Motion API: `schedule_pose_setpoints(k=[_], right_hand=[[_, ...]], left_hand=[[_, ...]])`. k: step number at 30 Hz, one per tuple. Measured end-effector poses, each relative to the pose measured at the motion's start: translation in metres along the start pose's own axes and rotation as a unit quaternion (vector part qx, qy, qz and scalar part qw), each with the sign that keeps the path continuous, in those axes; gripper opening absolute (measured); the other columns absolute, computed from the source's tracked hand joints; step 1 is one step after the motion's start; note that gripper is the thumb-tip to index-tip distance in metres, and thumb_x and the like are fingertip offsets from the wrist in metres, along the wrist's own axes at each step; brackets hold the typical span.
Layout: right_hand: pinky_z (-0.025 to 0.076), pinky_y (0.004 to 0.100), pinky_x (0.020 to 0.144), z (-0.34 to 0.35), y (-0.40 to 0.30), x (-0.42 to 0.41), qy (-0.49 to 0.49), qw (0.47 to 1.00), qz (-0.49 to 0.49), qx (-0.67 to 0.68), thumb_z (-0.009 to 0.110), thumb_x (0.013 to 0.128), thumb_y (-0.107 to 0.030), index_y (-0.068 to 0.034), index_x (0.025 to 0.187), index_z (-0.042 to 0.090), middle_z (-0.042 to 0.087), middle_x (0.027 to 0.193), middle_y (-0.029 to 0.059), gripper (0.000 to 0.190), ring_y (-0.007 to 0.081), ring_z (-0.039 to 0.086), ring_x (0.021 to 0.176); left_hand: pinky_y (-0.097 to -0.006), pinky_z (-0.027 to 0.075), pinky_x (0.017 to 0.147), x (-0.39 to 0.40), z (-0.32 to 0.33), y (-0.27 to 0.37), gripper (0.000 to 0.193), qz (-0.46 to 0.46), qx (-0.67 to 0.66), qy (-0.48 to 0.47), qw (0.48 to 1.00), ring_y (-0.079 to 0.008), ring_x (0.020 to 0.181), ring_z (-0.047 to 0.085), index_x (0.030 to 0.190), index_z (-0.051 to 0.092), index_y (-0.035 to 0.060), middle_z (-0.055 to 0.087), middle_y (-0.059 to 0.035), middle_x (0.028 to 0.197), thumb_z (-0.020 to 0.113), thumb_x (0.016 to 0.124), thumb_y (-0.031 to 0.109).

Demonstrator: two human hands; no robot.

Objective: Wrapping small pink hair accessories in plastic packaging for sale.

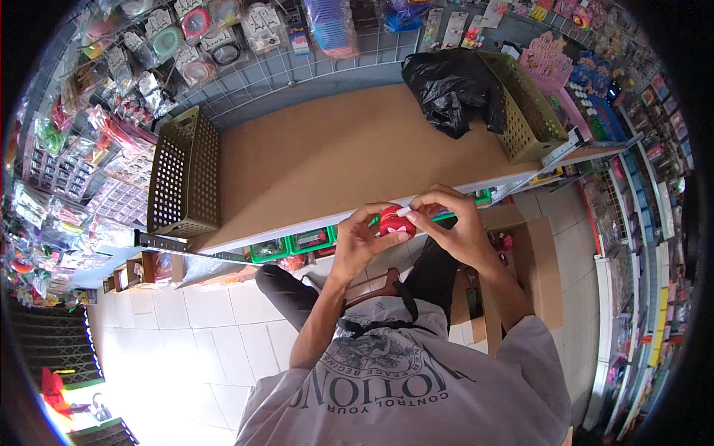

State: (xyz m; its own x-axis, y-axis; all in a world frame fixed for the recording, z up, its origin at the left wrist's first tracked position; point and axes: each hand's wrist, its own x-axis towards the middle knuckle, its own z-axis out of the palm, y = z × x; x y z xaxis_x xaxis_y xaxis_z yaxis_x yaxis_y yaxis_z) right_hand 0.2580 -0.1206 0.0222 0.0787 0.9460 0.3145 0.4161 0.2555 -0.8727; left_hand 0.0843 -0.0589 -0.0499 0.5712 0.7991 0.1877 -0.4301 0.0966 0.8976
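My left hand [365,237] holds a small round red item [397,224] with a pink bow on its side, just in front of the shelf's front edge. The fingertips of my right hand [452,223] grip a small white piece [404,211], perhaps a tag or sticker, at the top of the red item. Whether the white piece is attached to it, I cannot tell. The brown shelf board [334,150] lies just beyond both hands.
An olive perforated plastic basket [187,173] stands at the shelf's left, another [524,111] at its right beside a black plastic bag [454,89]. Green-rimmed trays [309,240] sit below the shelf. An open cardboard box [544,267] stands low at the right. Packaged accessories hang behind.
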Motion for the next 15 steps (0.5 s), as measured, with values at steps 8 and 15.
schedule_pose_setpoints(k=[8, 15], right_hand=[[0.050, 0.0281, 0.067, -0.011, -0.006, 0.003, -0.032, 0.997, -0.056, -0.044, 0.071, 0.083, -0.008, 0.003, 0.088, 0.069, 0.069, 0.086, 0.0107, 0.013, 0.0164, 0.067, 0.074], [0.051, 0.0303, 0.066, -0.007, -0.012, 0.002, -0.017, 0.992, -0.095, -0.077, 0.069, 0.083, -0.004, 0.003, 0.090, 0.069, 0.068, 0.086, 0.0123, 0.009, 0.0208, 0.067, 0.076]], left_hand=[[-0.0362, 0.052, 0.096, 0.008, -0.002, 0.026, 0.041, -0.005, 0.138, -0.053, 0.989, -0.0196, 0.103, 0.062, 0.112, 0.064, -0.0013, 0.061, -0.0093, 0.108, 0.078, 0.074, -0.004], [-0.0322, 0.054, 0.084, 0.010, -0.003, 0.034, 0.039, 0.048, 0.246, -0.074, 0.965, -0.0191, 0.094, 0.064, 0.106, 0.068, 0.0002, 0.065, -0.0091, 0.099, 0.083, 0.072, 0.007]])
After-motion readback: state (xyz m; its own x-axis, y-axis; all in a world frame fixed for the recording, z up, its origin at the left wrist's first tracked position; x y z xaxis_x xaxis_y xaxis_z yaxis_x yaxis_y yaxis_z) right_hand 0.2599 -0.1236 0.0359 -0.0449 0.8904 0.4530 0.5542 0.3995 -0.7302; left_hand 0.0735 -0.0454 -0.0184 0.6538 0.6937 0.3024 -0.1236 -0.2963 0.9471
